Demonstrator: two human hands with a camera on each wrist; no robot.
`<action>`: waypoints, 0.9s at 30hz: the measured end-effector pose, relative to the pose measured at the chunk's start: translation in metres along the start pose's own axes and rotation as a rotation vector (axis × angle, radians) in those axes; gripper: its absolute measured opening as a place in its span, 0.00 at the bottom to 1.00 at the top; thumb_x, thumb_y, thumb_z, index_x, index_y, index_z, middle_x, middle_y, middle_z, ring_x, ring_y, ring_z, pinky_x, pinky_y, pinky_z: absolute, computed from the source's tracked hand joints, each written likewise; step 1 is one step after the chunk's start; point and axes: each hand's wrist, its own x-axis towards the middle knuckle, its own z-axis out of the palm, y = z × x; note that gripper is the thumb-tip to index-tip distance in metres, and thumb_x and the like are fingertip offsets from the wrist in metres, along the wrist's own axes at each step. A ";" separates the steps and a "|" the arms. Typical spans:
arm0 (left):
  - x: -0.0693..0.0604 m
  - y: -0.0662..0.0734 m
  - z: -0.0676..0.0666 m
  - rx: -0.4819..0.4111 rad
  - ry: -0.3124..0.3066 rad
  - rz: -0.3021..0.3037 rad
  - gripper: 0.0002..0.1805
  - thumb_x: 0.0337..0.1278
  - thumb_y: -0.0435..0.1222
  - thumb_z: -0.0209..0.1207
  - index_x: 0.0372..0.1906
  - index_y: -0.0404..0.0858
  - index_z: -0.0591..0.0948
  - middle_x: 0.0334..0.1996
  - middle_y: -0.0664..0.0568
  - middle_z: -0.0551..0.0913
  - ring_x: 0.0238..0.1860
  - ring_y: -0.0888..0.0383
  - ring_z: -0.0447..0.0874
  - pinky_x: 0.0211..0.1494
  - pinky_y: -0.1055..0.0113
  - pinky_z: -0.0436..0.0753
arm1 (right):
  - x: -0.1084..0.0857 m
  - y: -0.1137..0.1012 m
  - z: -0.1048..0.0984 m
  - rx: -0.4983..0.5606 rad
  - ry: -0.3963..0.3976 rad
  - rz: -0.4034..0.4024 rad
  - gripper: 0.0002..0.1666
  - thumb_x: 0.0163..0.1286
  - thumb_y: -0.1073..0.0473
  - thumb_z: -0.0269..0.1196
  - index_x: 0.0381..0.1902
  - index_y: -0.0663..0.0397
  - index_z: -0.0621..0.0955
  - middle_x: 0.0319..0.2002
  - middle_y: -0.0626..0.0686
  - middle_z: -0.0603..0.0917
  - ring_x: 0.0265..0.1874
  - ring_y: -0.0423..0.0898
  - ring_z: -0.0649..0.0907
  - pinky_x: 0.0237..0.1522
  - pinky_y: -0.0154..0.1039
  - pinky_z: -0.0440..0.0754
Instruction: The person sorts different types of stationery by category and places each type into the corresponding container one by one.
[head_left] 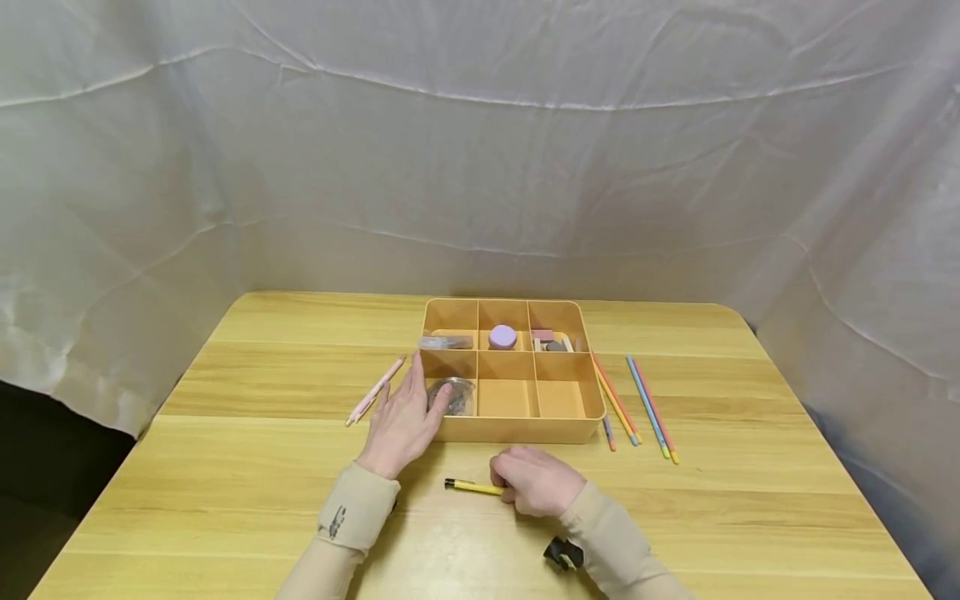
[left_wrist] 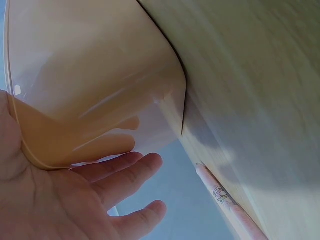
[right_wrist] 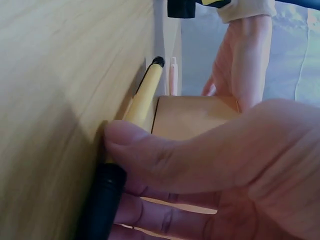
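Observation:
In the head view my right hand (head_left: 538, 481) pinches a yellow pen-like stick with black ends (head_left: 476, 487) low over the table, in front of an orange compartment organizer (head_left: 517, 430). The right wrist view shows my thumb pressing on its yellow barrel (right_wrist: 145, 100). My left hand (head_left: 402, 421) rests on the organizer's left wall. Its thumb reaches over the rim above a clear round container (head_left: 458, 397) with dark contents, in the front left compartment. In the left wrist view the extended fingers (left_wrist: 127, 177) lie along the outer wall, some apart from it.
Pink pens (head_left: 375, 392) lie left of the organizer; several coloured pencils (head_left: 652, 408) lie to its right. Its back row holds a clear slim case (head_left: 446, 342), a purple round lid (head_left: 502, 337) and small blocks (head_left: 542, 335). A pale curtain (head_left: 480, 167) hangs behind the table.

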 end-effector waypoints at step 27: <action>0.000 0.000 0.000 0.009 0.012 -0.002 0.45 0.78 0.56 0.41 0.79 0.26 0.45 0.75 0.33 0.63 0.73 0.39 0.68 0.80 0.35 0.54 | -0.005 0.006 -0.031 0.289 0.209 -0.096 0.03 0.71 0.67 0.61 0.41 0.59 0.81 0.30 0.46 0.84 0.31 0.31 0.77 0.38 0.28 0.79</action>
